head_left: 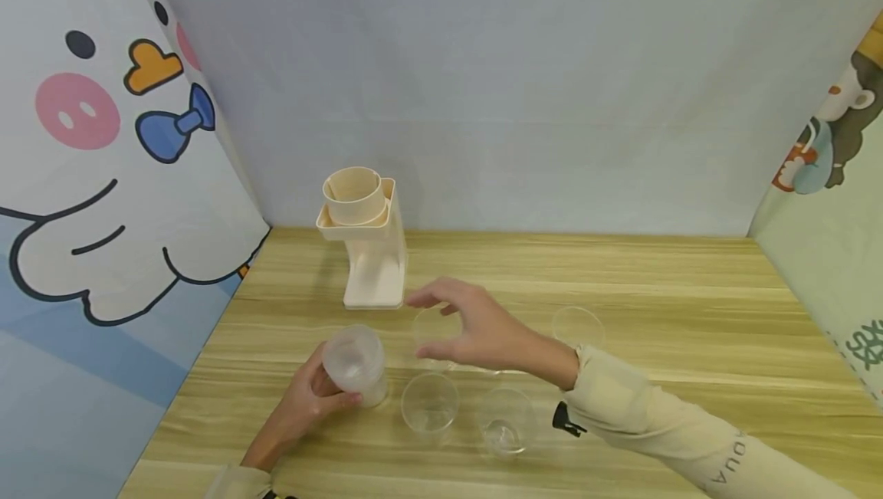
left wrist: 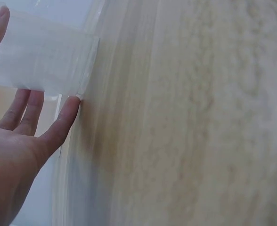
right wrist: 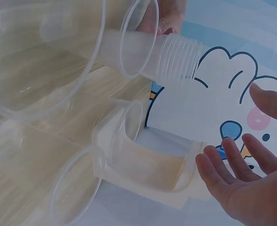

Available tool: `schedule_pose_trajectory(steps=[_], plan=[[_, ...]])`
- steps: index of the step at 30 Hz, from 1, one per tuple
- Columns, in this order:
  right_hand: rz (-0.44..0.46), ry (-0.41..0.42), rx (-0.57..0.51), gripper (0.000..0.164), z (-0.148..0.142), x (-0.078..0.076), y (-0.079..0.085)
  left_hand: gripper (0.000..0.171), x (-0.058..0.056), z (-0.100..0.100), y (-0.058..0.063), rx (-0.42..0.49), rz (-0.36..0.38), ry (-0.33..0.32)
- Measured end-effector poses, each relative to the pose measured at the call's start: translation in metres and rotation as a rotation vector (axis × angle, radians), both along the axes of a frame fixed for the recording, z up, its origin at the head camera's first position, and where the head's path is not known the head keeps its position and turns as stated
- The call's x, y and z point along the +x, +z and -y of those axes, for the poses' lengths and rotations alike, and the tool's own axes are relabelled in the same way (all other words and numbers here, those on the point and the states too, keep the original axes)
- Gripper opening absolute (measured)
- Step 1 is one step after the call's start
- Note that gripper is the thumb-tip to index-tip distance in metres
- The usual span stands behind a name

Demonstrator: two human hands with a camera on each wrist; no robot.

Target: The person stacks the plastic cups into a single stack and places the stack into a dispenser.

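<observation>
On the left of the table, my left hand (head_left: 303,403) holds a stack of clear plastic cups (head_left: 356,361), thumb on the near side and fingers round the far side. The left wrist view shows the stack (left wrist: 39,56) between thumb and fingers. My right hand (head_left: 462,323) hangs in the air, thumb and fingers spread wide in a C with nothing held. Single clear cups stand about it: one (head_left: 430,405) right of the stack, another (head_left: 507,422) further right, and one (head_left: 578,323) beyond the right forearm. A further cup (head_left: 422,324) is partly hidden behind the right hand.
Behind the cups stands a cream-coloured stand (head_left: 375,284) with a round cup-shaped holder (head_left: 354,196) on top. A small black object (head_left: 567,418) shows beside the right sleeve. Fabric walls (head_left: 517,100) enclose the wooden table (head_left: 690,292) at the back and sides.
</observation>
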State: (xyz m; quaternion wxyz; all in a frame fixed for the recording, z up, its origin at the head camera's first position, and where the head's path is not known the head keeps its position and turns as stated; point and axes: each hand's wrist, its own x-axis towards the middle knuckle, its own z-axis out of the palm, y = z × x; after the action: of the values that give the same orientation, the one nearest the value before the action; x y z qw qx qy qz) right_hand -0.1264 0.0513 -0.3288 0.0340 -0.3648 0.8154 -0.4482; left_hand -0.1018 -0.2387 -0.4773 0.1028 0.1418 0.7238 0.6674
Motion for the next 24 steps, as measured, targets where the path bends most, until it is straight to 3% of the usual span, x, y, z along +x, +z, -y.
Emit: schedule_pose_trajectory(steps=[10,24], plan=[[-0.021,-0.013,-0.022,0.051,-0.018,0.0,0.002,0.084,-0.004,0.002,-0.004,-0.005,0.03,-0.001],[-0.032,-0.021,-0.043,0.053,-0.042,0.002,-0.003,0.084,-0.008,0.004,-0.008,0.005,0.012,-0.003]])
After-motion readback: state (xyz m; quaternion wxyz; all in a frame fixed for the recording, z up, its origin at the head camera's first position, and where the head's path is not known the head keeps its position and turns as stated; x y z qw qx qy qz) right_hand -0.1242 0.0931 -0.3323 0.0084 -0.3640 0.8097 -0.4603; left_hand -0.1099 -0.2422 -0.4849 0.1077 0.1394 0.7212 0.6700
